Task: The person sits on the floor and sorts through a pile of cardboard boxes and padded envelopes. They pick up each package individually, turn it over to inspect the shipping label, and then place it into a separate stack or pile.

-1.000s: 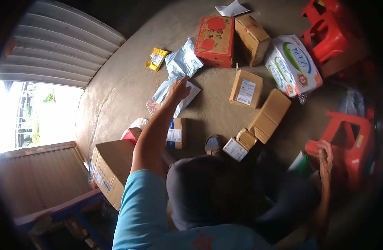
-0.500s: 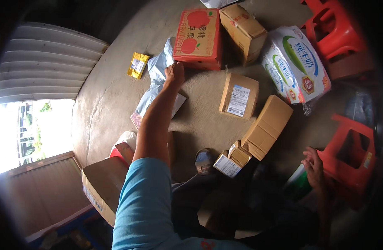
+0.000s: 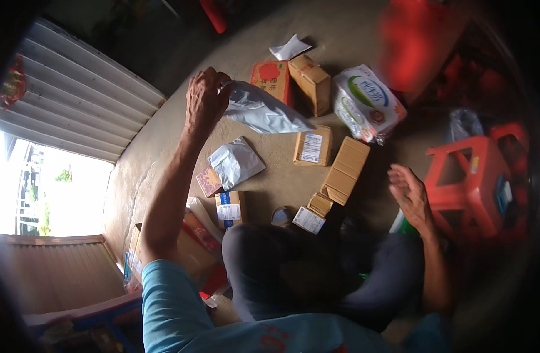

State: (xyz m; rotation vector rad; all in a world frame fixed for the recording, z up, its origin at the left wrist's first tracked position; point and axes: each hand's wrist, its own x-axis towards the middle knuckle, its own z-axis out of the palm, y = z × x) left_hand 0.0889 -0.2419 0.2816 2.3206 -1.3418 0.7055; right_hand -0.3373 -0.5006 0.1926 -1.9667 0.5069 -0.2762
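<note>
My left hand (image 3: 204,99) is raised over the floor and grips a grey plastic mailer bag (image 3: 263,112) by one end, so the bag hangs out to the right in the air. Below it a second grey mailer bag (image 3: 236,162) lies flat on the concrete floor. My right hand (image 3: 410,194) hovers open with fingers spread, holding nothing, beside a red plastic stool (image 3: 472,185). Brown cardboard parcels (image 3: 312,146) and a long flat box (image 3: 345,169) lie between the two hands.
More parcels ring the floor: a red-printed box (image 3: 271,79), a brown box (image 3: 311,83), a white-and-green wrapped carton (image 3: 367,103), small boxes (image 3: 230,207) near my knees, and an open cardboard box (image 3: 184,253) at left. A roller shutter (image 3: 76,106) stands at left.
My left hand has lifted the grey mailer bag off the floor and drawn it up toward me. My right hand has risen off the stool and opened.
</note>
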